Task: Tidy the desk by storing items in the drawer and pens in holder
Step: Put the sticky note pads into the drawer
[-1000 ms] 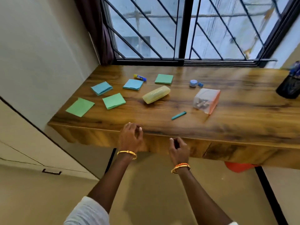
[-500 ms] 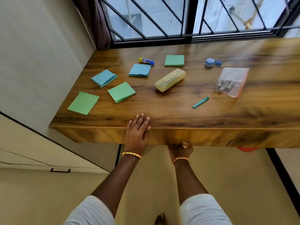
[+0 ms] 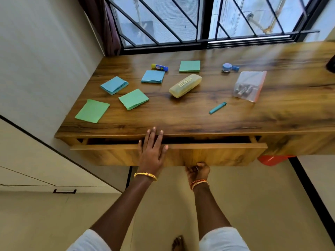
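drawer (image 3: 208, 153): wood-grain front, slightly open | right hand (image 3: 197, 172) grips bottom edge

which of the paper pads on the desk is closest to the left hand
The flat green pad at the front left corner of the desk. It lies nearest the left hand; the other green pads and both blue ones sit further back.

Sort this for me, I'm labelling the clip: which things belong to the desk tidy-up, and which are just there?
Part of the job:
drawer, slightly open
left hand
right hand
blue paper pads
green paper pads
glue stick
yellow case
teal pen cap
zip bag
small blue jar

Just there:
window grille
curtain
orange object under the desk
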